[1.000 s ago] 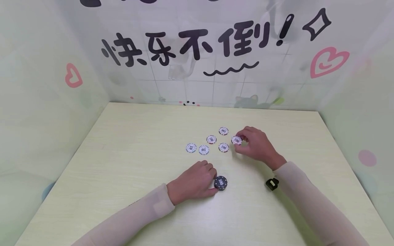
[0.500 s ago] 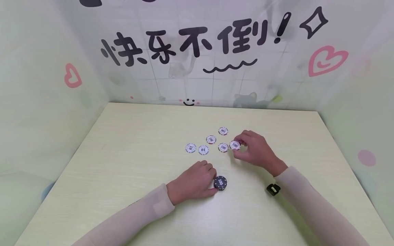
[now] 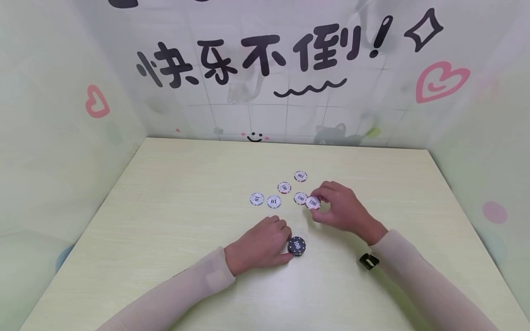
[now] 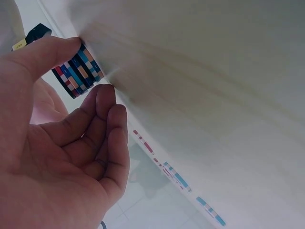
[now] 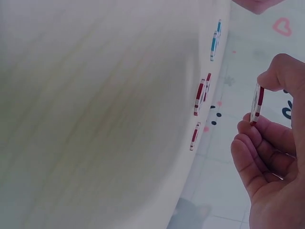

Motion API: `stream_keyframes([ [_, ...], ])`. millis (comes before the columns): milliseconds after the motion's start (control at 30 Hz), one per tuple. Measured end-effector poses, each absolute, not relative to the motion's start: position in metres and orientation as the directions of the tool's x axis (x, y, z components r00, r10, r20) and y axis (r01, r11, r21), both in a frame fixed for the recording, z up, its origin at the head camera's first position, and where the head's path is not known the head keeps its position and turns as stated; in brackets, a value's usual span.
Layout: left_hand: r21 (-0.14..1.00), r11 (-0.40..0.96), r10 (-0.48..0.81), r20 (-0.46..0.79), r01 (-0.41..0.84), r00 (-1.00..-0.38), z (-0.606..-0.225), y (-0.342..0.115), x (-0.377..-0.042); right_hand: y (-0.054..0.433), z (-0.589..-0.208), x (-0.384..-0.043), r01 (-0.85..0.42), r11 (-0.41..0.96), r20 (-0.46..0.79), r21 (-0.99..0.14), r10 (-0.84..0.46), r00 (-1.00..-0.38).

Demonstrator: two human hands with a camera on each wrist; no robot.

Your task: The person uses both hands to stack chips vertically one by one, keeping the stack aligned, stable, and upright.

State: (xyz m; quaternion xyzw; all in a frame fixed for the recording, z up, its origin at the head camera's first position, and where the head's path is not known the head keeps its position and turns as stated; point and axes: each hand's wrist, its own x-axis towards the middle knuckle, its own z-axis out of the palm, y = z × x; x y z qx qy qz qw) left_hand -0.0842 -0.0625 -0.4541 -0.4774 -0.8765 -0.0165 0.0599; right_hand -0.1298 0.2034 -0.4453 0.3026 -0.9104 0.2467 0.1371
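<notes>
In the head view my left hand (image 3: 261, 243) holds the left side of a poker chip stack (image 3: 296, 246) topped by a black 100 chip. Several layers with coloured edges show in the stack (image 4: 78, 71) in the left wrist view, between thumb and fingertips. My right hand (image 3: 341, 207) pinches a white poker chip (image 3: 313, 202) marked 100 by its edge. That chip (image 5: 258, 102) has a red-and-white rim and is raised off the table in the right wrist view. From the head it overlaps the edge of a similar 100 chip (image 3: 300, 198) lying flat.
Two more 100 chips lie behind, one at the back (image 3: 300, 176) and one further left (image 3: 284, 187). Two blue-rimmed 10 chips (image 3: 273, 202) lie left of them. A small black object (image 3: 369, 261) sits beside the right sleeve. Printed cloth walls enclose the wooden table (image 3: 165, 220).
My right hand has brought its pinched chip toward me and slightly left, past the right side of the flat 100 chip. The left hand and the stack have stayed put.
</notes>
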Motion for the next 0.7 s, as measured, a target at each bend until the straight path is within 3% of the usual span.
stream_keyframes([
  [700,-0.026,0.514,0.852,0.135,0.858,-0.506,-0.449,-0.071,-0.102,0.183,-0.436,-0.116,-0.69,0.636,0.341,-0.345,-0.6,-0.724],
])
